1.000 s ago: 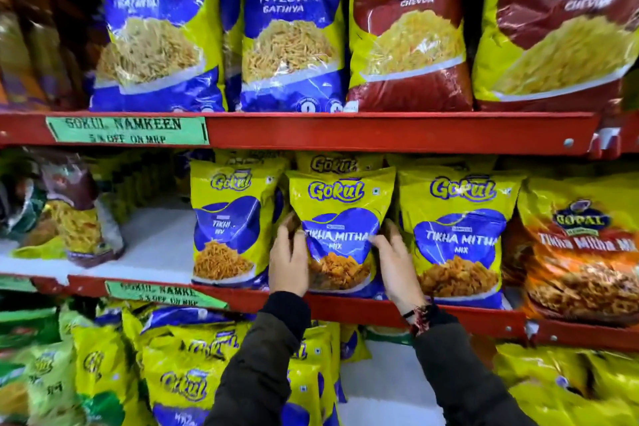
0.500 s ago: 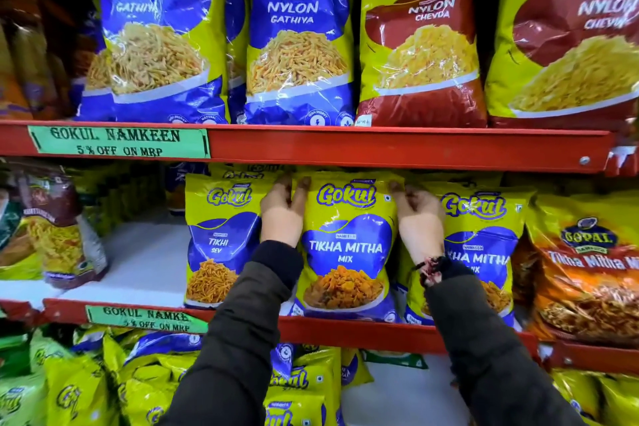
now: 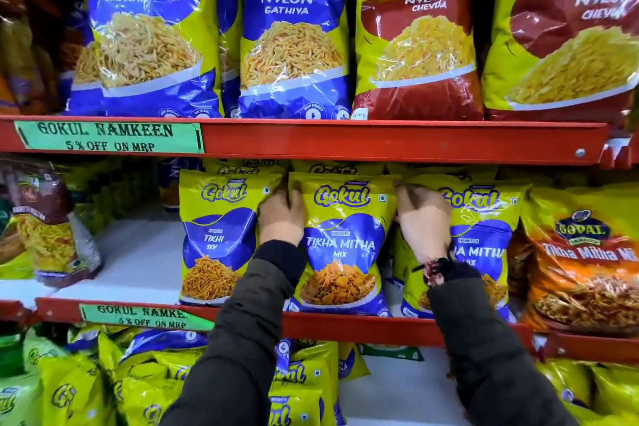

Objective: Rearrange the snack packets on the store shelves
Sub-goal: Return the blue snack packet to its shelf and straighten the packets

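Note:
A yellow-and-blue Gokul Tikha Mitha Mix packet [image 3: 342,245] stands upright on the middle shelf [image 3: 345,325]. My left hand [image 3: 281,214] grips its upper left edge, fingers curled behind the top corner. My right hand [image 3: 423,221] grips its upper right edge the same way. A Gokul Tikhi Sev packet [image 3: 218,235] stands just left of it. A second Tikha Mitha Mix packet [image 3: 484,239] stands to the right, partly behind my right wrist. More Gokul packets show behind this front row.
Large Nylon Gathiya [image 3: 294,31] and Nylon Chevda [image 3: 415,34] bags fill the upper shelf. An orange Gopal packet [image 3: 584,259] leans at right. A bare white shelf stretch [image 3: 138,259] lies left of the Tikhi Sev packet. Several yellow packets [image 3: 138,377] lie on the lower shelf.
Both hands slid up from the packet's lower sides to its top corners. The packet now stands straighter in the front row.

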{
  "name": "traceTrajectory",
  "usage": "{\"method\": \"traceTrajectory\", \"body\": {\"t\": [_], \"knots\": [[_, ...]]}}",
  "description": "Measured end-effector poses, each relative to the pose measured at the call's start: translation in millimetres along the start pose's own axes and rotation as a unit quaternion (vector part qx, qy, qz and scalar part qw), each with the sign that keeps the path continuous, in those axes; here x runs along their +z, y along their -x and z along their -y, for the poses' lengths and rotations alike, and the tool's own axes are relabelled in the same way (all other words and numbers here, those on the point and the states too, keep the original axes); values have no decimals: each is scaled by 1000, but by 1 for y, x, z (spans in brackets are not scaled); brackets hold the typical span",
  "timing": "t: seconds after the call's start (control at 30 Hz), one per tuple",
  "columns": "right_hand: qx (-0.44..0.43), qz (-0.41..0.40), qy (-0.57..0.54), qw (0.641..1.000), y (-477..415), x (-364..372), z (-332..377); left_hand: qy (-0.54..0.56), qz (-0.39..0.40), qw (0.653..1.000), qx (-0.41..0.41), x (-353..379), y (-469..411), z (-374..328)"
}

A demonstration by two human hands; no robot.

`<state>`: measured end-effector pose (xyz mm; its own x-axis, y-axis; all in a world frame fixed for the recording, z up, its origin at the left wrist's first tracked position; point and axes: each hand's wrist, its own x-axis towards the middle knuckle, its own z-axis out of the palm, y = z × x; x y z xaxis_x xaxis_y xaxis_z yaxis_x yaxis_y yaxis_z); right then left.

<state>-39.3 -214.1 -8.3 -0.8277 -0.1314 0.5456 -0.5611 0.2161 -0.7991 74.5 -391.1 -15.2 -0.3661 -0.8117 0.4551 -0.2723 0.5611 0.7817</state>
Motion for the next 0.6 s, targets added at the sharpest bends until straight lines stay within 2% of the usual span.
{"method": "traceTrajectory", "body": {"t": [0.07,0.13,0.23,0.3,0.4,0.6], "knots": [[-57,-68,-2,996,21,-6,-5,22,-43,999,10,-2,20,9],[-146,-85,-31,985,45,-5,-10,57,-87,993,54,0,47,18],[-244,15,21,970,76,15,-28,21,-73,979,191,11,85,30],[-263,74,99,957,89,29,-41,-63,-45,966,248,23,97,36],[-256,114,148,949,94,40,-49,-124,-4,956,267,30,101,37],[-283,54,109,951,80,10,-45,-95,-59,955,274,31,103,21]]}}
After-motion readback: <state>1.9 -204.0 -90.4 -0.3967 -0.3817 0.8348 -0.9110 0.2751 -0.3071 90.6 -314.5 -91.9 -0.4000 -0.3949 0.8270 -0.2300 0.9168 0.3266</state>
